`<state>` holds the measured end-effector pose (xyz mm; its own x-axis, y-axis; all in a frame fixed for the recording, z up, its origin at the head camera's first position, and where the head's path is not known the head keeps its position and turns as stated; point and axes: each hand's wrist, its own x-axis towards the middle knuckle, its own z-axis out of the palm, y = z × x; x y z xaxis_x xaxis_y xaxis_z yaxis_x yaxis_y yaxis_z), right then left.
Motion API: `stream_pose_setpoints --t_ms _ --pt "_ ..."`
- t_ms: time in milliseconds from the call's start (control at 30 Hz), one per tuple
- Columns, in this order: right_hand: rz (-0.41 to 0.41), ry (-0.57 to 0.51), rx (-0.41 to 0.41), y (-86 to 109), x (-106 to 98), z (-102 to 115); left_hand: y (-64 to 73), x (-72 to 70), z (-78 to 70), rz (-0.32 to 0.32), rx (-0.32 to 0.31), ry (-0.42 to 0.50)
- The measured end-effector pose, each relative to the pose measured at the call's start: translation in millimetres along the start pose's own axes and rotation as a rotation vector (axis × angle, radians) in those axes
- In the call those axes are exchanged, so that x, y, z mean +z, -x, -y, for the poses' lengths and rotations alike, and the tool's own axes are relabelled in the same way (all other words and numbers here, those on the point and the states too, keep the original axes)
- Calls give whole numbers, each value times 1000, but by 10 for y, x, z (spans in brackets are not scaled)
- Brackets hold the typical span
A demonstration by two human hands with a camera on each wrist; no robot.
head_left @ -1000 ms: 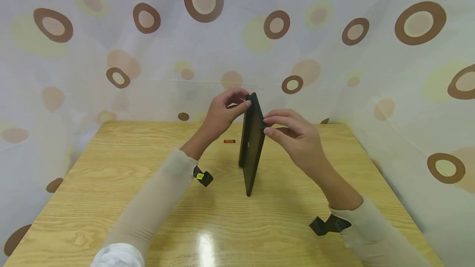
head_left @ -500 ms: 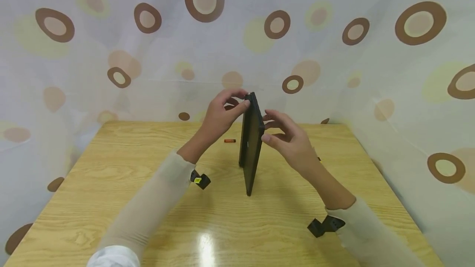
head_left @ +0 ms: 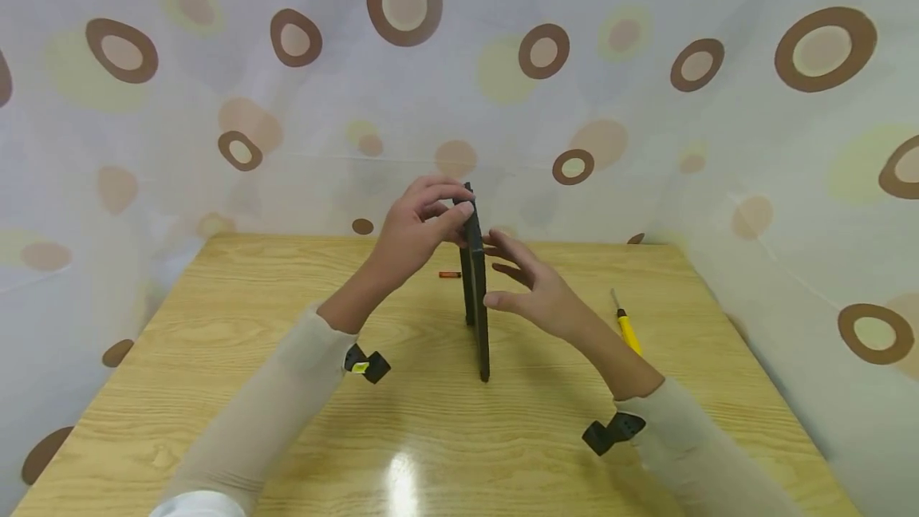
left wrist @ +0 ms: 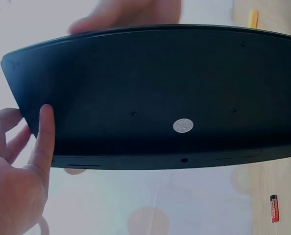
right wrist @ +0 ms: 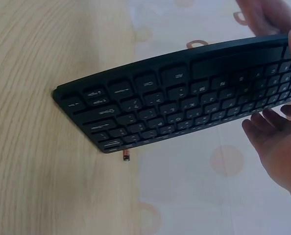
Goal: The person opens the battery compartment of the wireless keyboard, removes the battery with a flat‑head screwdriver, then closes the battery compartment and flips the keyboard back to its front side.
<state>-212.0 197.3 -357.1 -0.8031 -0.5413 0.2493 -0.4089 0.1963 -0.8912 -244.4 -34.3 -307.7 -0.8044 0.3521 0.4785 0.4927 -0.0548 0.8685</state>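
A black keyboard (head_left: pixel 479 329) stands on its end on the wooden table, edge-on to me in the head view. My left hand (head_left: pixel 409 242) grips its upper end; in the left wrist view one finger presses the dark underside (left wrist: pixel 135 78), which has small screws and a round pale sticker. My right hand (head_left: pixel 549 301) is at the right, its fingers spread and mostly straight, the thumb at the keyboard's near edge. In the right wrist view the keys (right wrist: pixel 184 105) show; whether the right fingertips touch the far edge, I cannot tell.
A small red-and-black battery (head_left: pixel 450 274) lies on the table (head_left: pixel 287 301) behind the keyboard. A screwdriver with a yellow handle (head_left: pixel 628 332) lies to the right, partly hidden by my right forearm. A patterned cloth hangs behind the table.
The keyboard's top has tipped left and turned more edge-on. My left hand moved slightly left and down. The right hand shifted left and down, its fingers spreading. The screwdriver has come into view.
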Motion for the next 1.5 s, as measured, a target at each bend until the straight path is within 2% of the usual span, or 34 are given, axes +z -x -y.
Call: stream_pose_setpoints --t_ms 67,333,500,667,800,900,1000,1167,1367,1500 --pt "43 9 8 -31 7 -68 23 -19 -41 15 -13 37" --pt "237 4 115 -114 117 -393 142 -161 -68 36 -54 19" --pt "284 13 159 -147 199 -546 230 -265 -75 10 -97 -15" --pt "294 60 205 -164 249 -642 315 -364 -90 -28 -119 -51" --pt "271 92 228 -175 276 -660 375 -450 -90 -38 -129 -66" --pt "255 118 261 -166 285 -664 430 -518 -62 -44 -160 -82" --pt "252 138 302 -132 285 -686 503 -592 -18 -51 -219 -100" --pt "239 166 349 -56 259 -814 627 -746 106 -38 -330 -69" --pt "209 246 337 56 199 -927 789 -841 285 -17 -441 -36" --pt "214 319 330 122 165 -979 931 -843 491 -19 -523 -24"
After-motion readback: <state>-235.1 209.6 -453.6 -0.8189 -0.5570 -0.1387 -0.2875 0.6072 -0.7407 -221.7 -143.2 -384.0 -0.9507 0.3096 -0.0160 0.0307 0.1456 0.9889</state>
